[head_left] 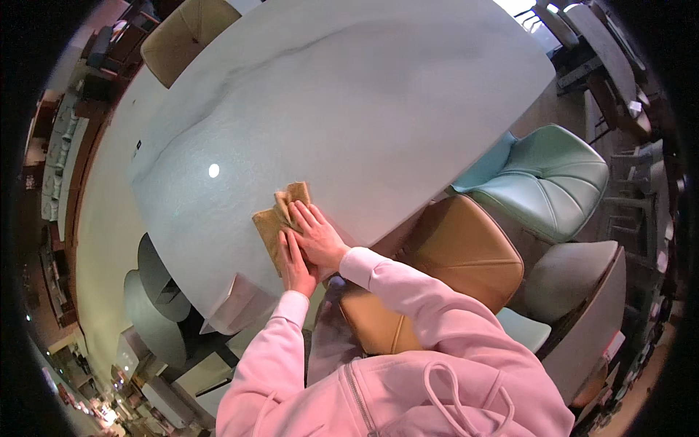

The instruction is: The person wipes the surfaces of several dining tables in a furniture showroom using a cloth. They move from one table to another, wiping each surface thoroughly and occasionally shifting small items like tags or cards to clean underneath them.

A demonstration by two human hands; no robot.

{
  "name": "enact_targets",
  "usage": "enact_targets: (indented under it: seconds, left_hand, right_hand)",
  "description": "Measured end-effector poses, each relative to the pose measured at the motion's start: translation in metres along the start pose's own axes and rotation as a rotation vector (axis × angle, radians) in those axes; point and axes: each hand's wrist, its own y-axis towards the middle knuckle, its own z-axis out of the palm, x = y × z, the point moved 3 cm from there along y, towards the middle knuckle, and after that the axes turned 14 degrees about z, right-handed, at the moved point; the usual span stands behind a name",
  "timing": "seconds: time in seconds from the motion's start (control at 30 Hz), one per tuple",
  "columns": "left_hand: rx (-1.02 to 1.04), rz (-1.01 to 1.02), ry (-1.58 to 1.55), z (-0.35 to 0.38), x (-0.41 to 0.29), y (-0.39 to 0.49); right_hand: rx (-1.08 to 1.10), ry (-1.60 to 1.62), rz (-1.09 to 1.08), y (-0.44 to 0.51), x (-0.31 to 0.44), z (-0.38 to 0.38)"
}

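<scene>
A yellow-brown cloth (267,229) lies bunched and folded on the white, grey-veined tabletop (349,109), close to its near edge. My right hand (318,235) presses down on the cloth's upper right part, its fingers stretched forward over the folds. Beside it, touching it, my left hand (297,270) rests on the lower part of the same cloth with fingers extended. Both palms face down, so the grip beneath them is partly hidden. A pale folded card or sheet (237,306) stands at the table's near left edge.
An orange-tan chair (464,246) is close on my right, with a mint-green chair (546,180) beyond it. Another tan chair (191,38) stands across the table. Grey rounded chairs (153,311) sit at the lower left. A bright lamp reflection (214,170) shows on the tabletop.
</scene>
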Motion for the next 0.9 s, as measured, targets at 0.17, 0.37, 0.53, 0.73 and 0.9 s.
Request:
enact_targets:
  seconds: [0.17,0.37,0.53,0.73,0.9]
  left_hand:
    - [0.073,-0.055,0.183,-0.007,-0.007,-0.005]
    - [0.173,0.034,0.280,0.016,0.003,-0.003]
    - [0.127,0.067,0.285,0.014,-0.001,-0.004]
    - [0.097,0.064,0.167,0.013,0.003,-0.005]
    - [-0.121,0.113,0.014,0.012,0.014,-0.013]
  right_hand:
    - [-0.106,0.118,-0.067,0.036,-0.041,-0.002]
    - [-0.230,-0.307,0.317,0.058,-0.191,-0.060]
    - [-0.413,-0.324,0.632,0.017,-0.283,-0.097]
    - [-0.338,-0.117,0.333,0.013,-0.171,-0.046]
    - [0.076,0.365,0.003,-0.033,-0.015,0.021]
